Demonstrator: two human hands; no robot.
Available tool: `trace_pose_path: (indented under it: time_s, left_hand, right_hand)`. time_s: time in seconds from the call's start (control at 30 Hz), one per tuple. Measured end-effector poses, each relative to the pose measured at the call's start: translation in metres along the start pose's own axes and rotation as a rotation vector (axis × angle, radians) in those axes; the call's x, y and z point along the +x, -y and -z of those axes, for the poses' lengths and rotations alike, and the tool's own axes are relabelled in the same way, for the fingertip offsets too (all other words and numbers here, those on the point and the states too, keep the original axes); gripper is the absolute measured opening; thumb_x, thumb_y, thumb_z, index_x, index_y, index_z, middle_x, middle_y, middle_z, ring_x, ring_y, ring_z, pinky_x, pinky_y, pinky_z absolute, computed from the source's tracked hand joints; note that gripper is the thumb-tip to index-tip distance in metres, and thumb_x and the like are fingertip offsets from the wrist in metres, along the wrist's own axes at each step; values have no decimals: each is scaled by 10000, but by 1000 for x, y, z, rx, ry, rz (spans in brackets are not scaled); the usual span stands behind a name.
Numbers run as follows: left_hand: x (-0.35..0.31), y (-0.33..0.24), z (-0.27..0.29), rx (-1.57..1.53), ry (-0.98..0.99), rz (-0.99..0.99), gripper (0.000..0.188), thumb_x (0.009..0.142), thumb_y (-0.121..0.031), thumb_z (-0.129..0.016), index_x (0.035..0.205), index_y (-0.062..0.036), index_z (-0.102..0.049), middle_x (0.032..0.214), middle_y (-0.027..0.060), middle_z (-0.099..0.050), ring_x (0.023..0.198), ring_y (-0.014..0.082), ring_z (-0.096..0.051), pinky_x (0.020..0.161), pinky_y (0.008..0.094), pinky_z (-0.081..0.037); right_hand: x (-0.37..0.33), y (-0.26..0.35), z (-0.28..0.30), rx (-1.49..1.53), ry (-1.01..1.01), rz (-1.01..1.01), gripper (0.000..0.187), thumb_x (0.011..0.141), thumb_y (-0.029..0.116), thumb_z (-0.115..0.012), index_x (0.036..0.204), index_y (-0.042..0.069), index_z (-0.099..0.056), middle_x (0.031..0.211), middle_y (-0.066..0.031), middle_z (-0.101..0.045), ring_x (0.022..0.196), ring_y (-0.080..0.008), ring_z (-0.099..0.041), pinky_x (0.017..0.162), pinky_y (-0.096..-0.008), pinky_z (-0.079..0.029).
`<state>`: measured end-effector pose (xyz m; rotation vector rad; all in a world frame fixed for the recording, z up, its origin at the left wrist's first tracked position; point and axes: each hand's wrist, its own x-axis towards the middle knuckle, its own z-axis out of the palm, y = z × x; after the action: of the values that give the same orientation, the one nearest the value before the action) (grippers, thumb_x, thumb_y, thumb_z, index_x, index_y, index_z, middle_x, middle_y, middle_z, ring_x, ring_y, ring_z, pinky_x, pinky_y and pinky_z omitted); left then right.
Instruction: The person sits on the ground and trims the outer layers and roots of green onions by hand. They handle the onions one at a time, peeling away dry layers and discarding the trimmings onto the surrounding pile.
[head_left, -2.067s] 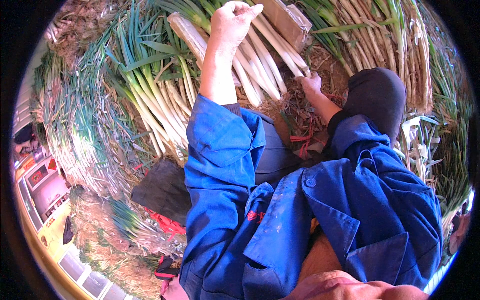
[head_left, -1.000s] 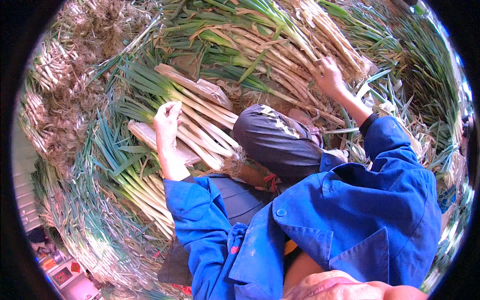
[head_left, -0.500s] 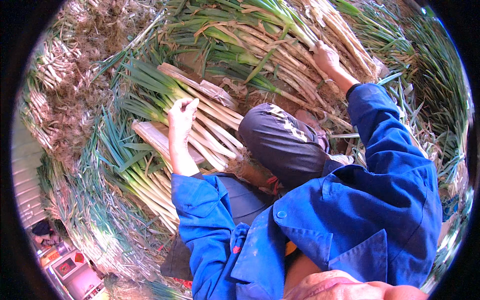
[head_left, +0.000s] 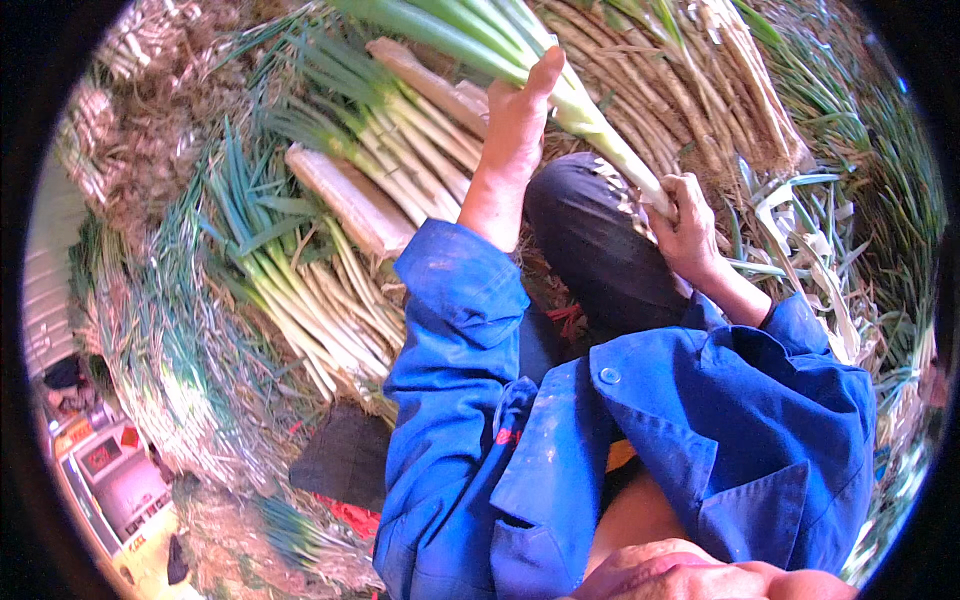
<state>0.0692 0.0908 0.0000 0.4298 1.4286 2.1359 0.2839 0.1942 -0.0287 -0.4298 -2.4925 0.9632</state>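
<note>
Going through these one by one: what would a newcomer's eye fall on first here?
The bright blue jacket jumps out first, filling the lower middle. Above it, a big green onion slants across the top centre, held near its leaves by the left hand and at its pale lower end by the right hand. Brown-husked stalks lie at upper right, and white-stemmed ones lie between two pale blocks at upper left.

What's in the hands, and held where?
A green onion: left hand where the leaves meet the stalk, right hand at the white lower end.
</note>
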Motion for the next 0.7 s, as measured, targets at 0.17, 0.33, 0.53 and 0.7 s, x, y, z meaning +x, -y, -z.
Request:
trace_pose_path:
  time_s: [0.17,0.33,0.53,0.7]
  left_hand:
    - [0,-11,23,-313,-73,35,476,828,-416,-626,1099,-42,-510,947,111,-595,887,196,-561,812,345,-453]
    - [-10,-28,27,-321,10,62,526,878,-488,-505,1127,-26,-490,994,128,-591,940,215,-553,855,367,-445]
    - [0,-20,38,-140,20,39,538,899,-481,-468,1163,-13,-485,962,116,-605,929,194,-560,845,341,-447]
    - [0,-34,41,-86,-216,-241,489,895,-477,-479,1017,-7,-539,836,104,-618,800,212,-590,803,349,-465]
  right_hand:
    - [20,13,-15,153,242,-65,306,776,153,-677,976,-1,-504,810,-148,-542,727,-236,-542,684,-331,-445]
    - [101,49,-46,542,277,-28,418,842,364,-614,1006,-18,-571,858,-113,-596,811,-157,-547,718,-300,-448]
    - [126,55,-82,364,60,-17,363,861,306,-571,999,-28,-594,777,-133,-619,750,-196,-586,699,-334,-457]
    - [130,-17,-88,1091,-138,-818,218,895,196,-536,903,-19,-566,782,-114,-575,796,-284,-616,739,-413,-507]
